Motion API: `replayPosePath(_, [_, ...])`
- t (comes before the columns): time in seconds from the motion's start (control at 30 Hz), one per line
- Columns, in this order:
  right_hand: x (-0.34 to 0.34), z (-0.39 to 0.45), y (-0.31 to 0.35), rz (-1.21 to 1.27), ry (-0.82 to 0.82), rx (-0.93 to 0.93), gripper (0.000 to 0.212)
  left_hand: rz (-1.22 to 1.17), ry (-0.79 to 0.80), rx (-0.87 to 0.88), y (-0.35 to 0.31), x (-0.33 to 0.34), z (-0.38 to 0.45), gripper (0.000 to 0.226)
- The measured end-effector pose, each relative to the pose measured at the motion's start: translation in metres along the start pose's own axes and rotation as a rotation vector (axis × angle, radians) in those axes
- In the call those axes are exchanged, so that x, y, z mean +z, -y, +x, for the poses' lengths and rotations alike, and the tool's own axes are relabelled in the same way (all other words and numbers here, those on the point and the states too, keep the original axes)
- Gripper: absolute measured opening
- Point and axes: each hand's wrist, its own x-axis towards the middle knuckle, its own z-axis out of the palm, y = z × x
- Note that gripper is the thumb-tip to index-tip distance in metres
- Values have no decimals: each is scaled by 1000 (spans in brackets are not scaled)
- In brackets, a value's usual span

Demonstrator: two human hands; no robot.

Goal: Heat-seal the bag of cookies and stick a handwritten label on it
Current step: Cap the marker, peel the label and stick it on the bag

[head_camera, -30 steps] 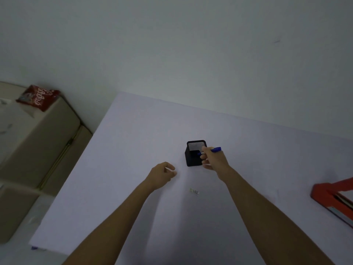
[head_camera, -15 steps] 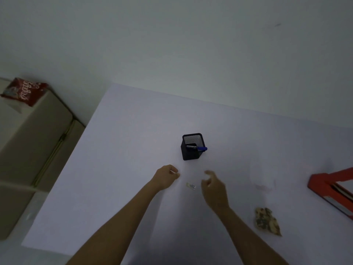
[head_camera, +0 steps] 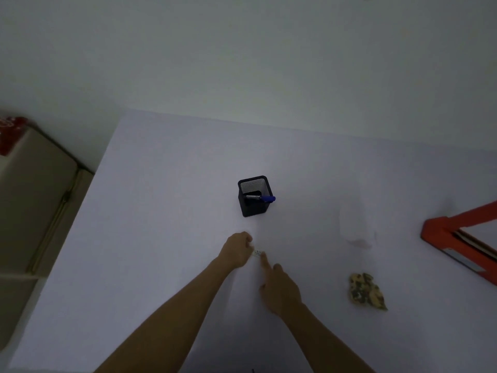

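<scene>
A small white label [head_camera: 257, 253] lies on the white table [head_camera: 161, 238] between my hands. My left hand [head_camera: 238, 250] is curled into a loose fist, its fingertips at the label's left edge. My right hand [head_camera: 279, 289] points its index finger onto the label's right end and holds nothing. The blue pen [head_camera: 267, 198] leans in the black mesh pen holder [head_camera: 254, 196] just beyond my hands. The clear bag of cookies [head_camera: 365, 290] rests on the table to the right, away from both hands. The red heat sealer [head_camera: 462, 238] is at the right edge.
A faint clear plastic sheet [head_camera: 355, 227] lies between the pen holder and the sealer. Off the table's left side stands a beige box [head_camera: 35, 197] with a red packet [head_camera: 10, 130] on top. A plain wall rises behind the table.
My right hand dropped the blue pen into the holder, drew back, and now has its index finger on the label. My left hand shifted slightly toward the label.
</scene>
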Motion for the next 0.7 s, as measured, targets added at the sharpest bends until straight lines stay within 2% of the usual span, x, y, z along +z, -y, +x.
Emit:
replayPosePath(0.13, [-3,1,1,5,28,-1,77,53,18,81,-3,8,7,28])
replayPosePath(0.33, [-5,0,0,43,59,0,77,-41,-17,68,-6,16,13,14])
replayPosePath(0.47, [-13,5,-5,210,135,-9,74,-107,-66,65,-2,17,9,13])
replayPosePath(0.57, [-20,3,-1,465,-8,28,65,-156,-158,79,-3,9,2,15])
replayPosePath(0.7, [-44,-6,21,722,-279,53,33,-272,-348,192,-15,-10,-21,15])
